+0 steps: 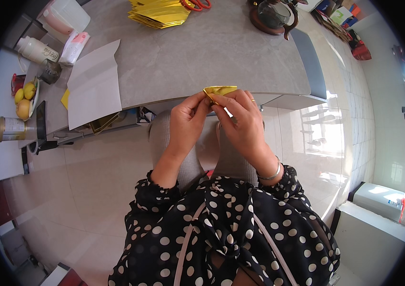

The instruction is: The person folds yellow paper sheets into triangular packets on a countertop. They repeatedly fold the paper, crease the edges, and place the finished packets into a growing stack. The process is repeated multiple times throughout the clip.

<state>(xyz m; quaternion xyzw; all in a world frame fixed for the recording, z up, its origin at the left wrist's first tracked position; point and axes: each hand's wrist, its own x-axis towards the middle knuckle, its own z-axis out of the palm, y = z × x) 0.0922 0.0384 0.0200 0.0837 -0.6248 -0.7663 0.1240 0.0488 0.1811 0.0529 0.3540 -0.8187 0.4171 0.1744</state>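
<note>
Both hands meet at the near edge of a grey stone-look table [202,60], over my lap. A small piece of gold foil paper [226,89], partly folded, is pinched between them. My left hand [189,119] grips its left corner between thumb and fingers. My right hand [240,116] holds it from the right, with fingertips near the same corner; they hide part of the paper. At the table's far side lies a stack of folded gold foil paper [161,14], with red-handled scissors [198,5] at its right end.
A large white sheet [97,84] overhangs the table's left front edge. Beyond it stand a dark glass cup [49,71], a white bottle [38,49], a tissue pack [75,48] and a plate of fruit [27,96]. A glass teapot [273,16] stands at the far right.
</note>
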